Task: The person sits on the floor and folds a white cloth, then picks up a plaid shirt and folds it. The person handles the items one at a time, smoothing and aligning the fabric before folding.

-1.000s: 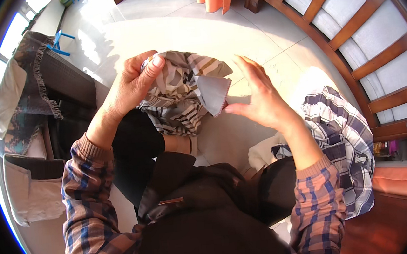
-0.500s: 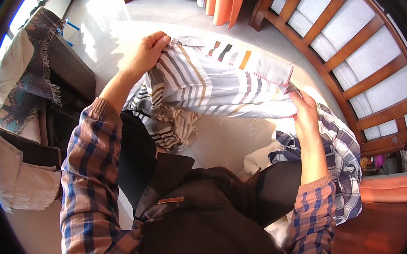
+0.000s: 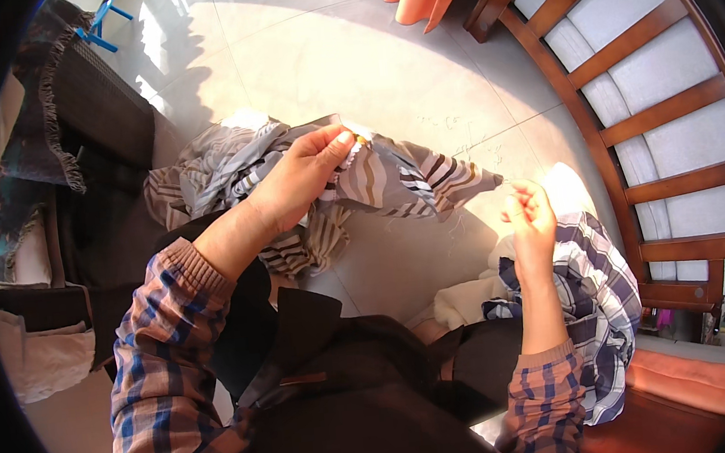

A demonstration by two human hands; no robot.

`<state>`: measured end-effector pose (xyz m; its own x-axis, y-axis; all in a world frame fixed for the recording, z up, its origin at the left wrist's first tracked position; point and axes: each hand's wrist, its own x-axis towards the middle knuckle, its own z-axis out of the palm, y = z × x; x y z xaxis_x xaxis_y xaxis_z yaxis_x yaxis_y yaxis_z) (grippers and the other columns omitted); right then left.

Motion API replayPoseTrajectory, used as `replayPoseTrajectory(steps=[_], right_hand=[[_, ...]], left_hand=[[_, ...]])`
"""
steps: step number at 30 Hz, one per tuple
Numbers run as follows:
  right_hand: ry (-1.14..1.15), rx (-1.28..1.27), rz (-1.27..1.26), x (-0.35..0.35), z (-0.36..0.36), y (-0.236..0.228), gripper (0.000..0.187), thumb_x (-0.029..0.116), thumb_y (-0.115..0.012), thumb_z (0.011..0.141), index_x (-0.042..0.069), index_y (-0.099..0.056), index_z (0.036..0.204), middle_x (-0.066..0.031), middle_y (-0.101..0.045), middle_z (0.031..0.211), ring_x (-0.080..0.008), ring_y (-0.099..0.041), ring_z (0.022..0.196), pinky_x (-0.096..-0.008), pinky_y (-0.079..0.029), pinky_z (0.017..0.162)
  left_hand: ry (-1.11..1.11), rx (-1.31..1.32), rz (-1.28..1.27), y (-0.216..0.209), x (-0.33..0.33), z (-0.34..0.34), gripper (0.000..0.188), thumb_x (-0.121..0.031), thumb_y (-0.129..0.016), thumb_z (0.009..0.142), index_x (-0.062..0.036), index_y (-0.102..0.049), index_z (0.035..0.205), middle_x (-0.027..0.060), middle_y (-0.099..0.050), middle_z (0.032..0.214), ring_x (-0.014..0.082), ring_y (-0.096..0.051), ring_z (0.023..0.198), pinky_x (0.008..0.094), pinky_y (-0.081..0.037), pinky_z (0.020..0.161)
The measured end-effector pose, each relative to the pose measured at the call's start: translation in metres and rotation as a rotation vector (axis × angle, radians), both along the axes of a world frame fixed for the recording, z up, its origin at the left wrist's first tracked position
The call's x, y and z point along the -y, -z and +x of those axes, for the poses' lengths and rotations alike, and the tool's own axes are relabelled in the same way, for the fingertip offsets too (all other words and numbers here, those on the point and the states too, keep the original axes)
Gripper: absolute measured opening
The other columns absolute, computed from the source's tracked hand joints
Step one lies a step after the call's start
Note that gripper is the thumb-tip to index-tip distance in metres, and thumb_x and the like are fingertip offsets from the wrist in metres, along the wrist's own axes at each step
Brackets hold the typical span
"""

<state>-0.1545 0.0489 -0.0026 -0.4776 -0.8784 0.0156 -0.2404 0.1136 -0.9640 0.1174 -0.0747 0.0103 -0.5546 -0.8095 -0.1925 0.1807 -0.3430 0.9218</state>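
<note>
A striped cloth in white, grey, brown and mustard hangs in front of me over the floor. My left hand pinches its upper edge between thumb and fingers. Bunched folds of the cloth lie below and left of that hand. To the right the cloth narrows to a point that ends close to the fingertips of my right hand. The right fingers are curled together in a pinch. Whether they hold the cloth's tip, a thread or nothing is too small to tell.
Loose thread bits lie on the sunlit tiles. A checked cloth is heaped beside my right forearm, with a cream fluffy piece near it. A wooden slatted frame stands right. A dark fringed cover drapes furniture at left.
The cloth, earlier stretched wide between both hands, now hangs lower and bunched. My left hand has moved down and right; my right hand slightly down, with its fingers more curled.
</note>
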Motion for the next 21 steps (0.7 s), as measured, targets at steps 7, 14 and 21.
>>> replayPoseTrajectory(steps=[7, 14, 21], right_hand=[[-0.484, -0.408, -0.228, 0.032, 0.077, 0.011, 0.038, 0.011, -0.063, 0.078, 0.000, -0.049, 0.112, -0.0126, -0.054, 0.107, -0.0208, -0.053, 0.096, -0.0304, -0.043, 0.080], [-0.324, 0.643, -0.049, 0.035, 0.063, -0.002, 0.020, 0.011, -0.045, 0.091, -0.003, -0.053, 0.103, -0.0068, -0.059, 0.095, -0.0116, -0.055, 0.086, -0.0245, -0.043, 0.078], [-0.070, 0.789, -0.027, 0.031, 0.044, 0.007, 0.021, 0.009, -0.045, 0.090, -0.004, -0.053, 0.104, -0.0105, -0.058, 0.100, -0.0176, -0.056, 0.092, -0.0290, -0.043, 0.082]], left_hand=[[0.396, 0.111, 0.151, 0.012, -0.009, -0.016, 0.033, -0.029, -0.045, 0.093, -0.0006, -0.056, 0.104, -0.0012, -0.057, 0.093, 0.0044, -0.050, 0.086, 0.0181, -0.041, 0.077], [0.617, 0.347, -0.281, 0.018, 0.007, -0.012, 0.035, -0.021, -0.070, 0.077, -0.0009, -0.055, 0.101, 0.0013, -0.059, 0.091, 0.0078, -0.052, 0.086, 0.0235, -0.041, 0.079], [0.425, 0.389, -0.260, 0.063, 0.000, 0.020, 0.023, -0.025, -0.050, 0.090, -0.0024, -0.056, 0.092, -0.0016, -0.056, 0.079, 0.0065, -0.050, 0.075, 0.0238, -0.042, 0.067]])
